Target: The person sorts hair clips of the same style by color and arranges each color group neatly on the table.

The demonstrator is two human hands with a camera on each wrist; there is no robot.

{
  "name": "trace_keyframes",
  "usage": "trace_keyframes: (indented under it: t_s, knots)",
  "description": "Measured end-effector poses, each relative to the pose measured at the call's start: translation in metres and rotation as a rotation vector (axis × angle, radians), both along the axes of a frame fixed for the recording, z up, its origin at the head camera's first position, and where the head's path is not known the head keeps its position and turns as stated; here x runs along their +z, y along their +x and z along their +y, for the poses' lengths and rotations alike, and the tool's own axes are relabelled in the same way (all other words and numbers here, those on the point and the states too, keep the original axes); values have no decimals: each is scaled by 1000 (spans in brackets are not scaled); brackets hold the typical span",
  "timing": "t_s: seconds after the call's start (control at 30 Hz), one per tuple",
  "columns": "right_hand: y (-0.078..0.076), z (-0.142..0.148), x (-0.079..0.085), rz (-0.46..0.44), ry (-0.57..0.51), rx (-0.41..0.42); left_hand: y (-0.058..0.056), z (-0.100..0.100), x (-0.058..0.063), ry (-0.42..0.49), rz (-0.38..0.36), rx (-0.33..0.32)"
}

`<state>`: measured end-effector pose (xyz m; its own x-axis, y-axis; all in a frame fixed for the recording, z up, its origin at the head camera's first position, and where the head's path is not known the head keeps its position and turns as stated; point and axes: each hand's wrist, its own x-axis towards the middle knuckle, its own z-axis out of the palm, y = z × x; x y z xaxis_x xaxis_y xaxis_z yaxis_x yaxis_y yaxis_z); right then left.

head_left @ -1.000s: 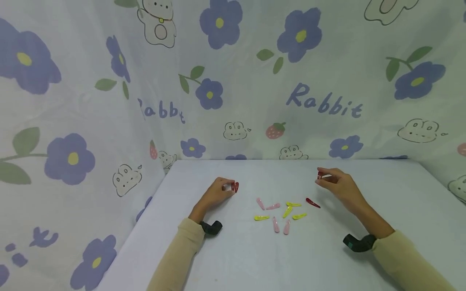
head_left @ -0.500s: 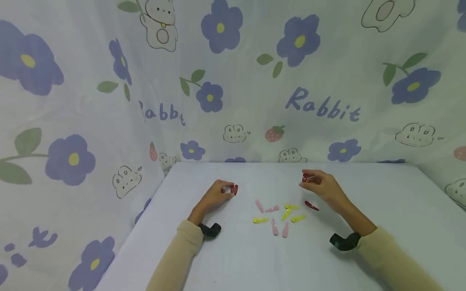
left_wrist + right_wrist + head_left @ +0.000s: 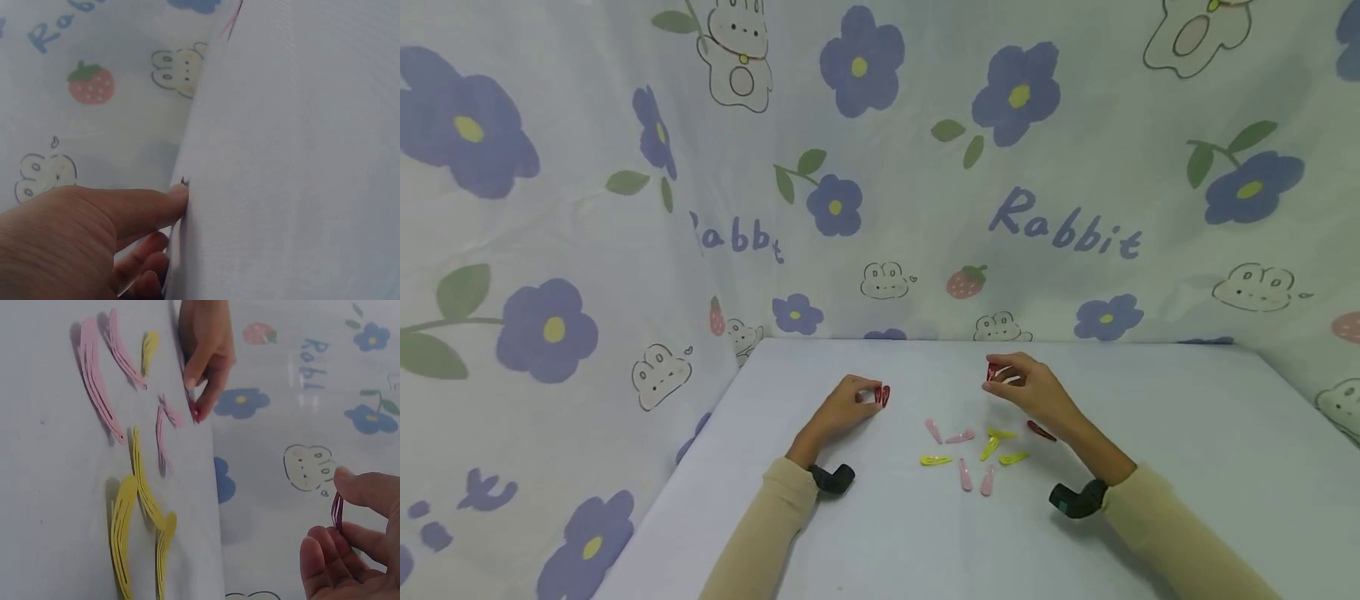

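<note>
My left hand (image 3: 842,404) pinches dark red snap hair clips (image 3: 882,396), apparently two side by side, at the left of the white table. In the left wrist view the thumb covers nearly all of them. My right hand (image 3: 1030,387) is raised at the back, gripping another dark red hair clip (image 3: 337,511) upright between thumb and fingertip. A loose dark red hair clip (image 3: 1041,431) lies on the table below the right hand. To its left are several pink hair clips (image 3: 966,476) and several yellow hair clips (image 3: 936,460), spread in a loose group.
The white tabletop (image 3: 910,542) ends at the back against a hanging cloth (image 3: 925,192) printed with flowers and rabbits. Cloth also hangs along the left side. Each wrist wears a black camera, such as the right wrist camera (image 3: 1077,498).
My right hand has moved left with its red hair clip, toward my left hand. The left hand stays nearly still, still pinching its clips. Loose clips lie as before; the head view has shifted slightly.
</note>
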<state>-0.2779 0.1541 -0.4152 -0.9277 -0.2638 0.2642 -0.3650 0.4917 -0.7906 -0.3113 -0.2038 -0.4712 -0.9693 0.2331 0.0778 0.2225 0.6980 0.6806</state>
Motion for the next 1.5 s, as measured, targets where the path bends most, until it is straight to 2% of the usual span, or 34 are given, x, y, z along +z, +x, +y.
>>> trace_keyframes:
  t_s: [0.2, 0.33, 0.57, 0.93, 1.2, 1.37, 1.5]
  knots:
    - [-5, -24, -1, 130, 60, 73, -1, 0, 2, 9, -3, 18]
    - [-8, -39, -3, 163, 62, 103, -1, 0, 2, 3, -7, 18]
    - [-19, -66, -5, 102, 97, 110, -2, 2, 1, 3, -11, 6]
    - [-33, -111, -11, -9, 105, 107, -2, 4, 3, -21, -31, 33]
    - [-48, -148, -24, -86, 93, 97, -5, -3, 2, -18, 0, -8]
    - [-53, -158, -30, -117, 162, 105, -3, -3, 0, -13, 5, -13]
    - [-55, -159, -35, -81, 256, 101, -2, -2, -1, -8, 19, -29]
